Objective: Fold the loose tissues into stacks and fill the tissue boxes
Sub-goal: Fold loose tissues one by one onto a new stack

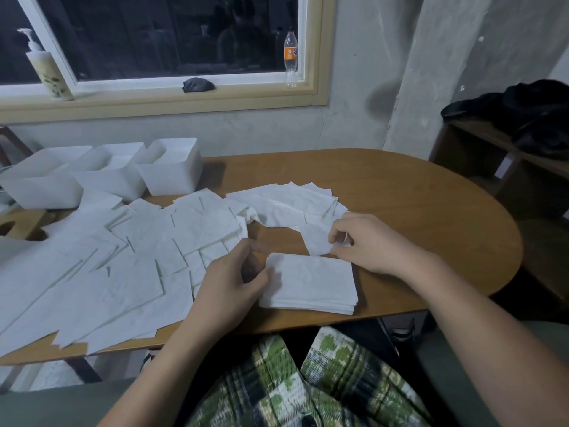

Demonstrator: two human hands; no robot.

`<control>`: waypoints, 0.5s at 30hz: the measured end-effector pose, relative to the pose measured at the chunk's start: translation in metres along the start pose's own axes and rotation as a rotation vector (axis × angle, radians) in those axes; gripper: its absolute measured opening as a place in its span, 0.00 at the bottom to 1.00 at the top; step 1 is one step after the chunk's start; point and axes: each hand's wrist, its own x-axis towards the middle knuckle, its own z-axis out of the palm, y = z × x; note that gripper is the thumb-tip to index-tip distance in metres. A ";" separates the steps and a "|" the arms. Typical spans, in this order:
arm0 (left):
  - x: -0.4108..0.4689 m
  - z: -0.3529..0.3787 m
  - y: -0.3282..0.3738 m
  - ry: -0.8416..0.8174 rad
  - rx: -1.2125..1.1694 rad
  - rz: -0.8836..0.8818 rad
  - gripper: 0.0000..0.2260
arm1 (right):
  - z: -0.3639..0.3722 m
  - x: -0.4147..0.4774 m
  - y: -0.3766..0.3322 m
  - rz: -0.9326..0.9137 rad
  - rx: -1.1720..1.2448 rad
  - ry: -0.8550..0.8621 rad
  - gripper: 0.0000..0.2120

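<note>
Green checked cloth (354,365) covers the lap, and by the table's (431,211) near edge the left hand (237,272), fingers loosely curled, seems to steady the folded stack (311,282) so the right hand (366,241), pinching a loose tissue (317,238), can add it, while the boxes (169,167) wait at the far left edge.

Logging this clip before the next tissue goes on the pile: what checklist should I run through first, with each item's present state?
1. Grip: the right hand pinches one loose tissue: ok.
2. Target: the folded stack lies flat on the table with its edges roughly aligned: ok.
3. Support: the left hand is at the stack's left edge, thumb against it; firm hold: cannot tell.
4. The pinched tissue is folded to stack size: cannot tell.
5. The tissue boxes stand open-topped at rear left: ok; room left inside: cannot tell.
</note>
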 end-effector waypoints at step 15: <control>0.000 -0.002 0.003 0.057 -0.099 -0.028 0.08 | -0.031 -0.003 -0.046 -0.123 0.131 0.112 0.08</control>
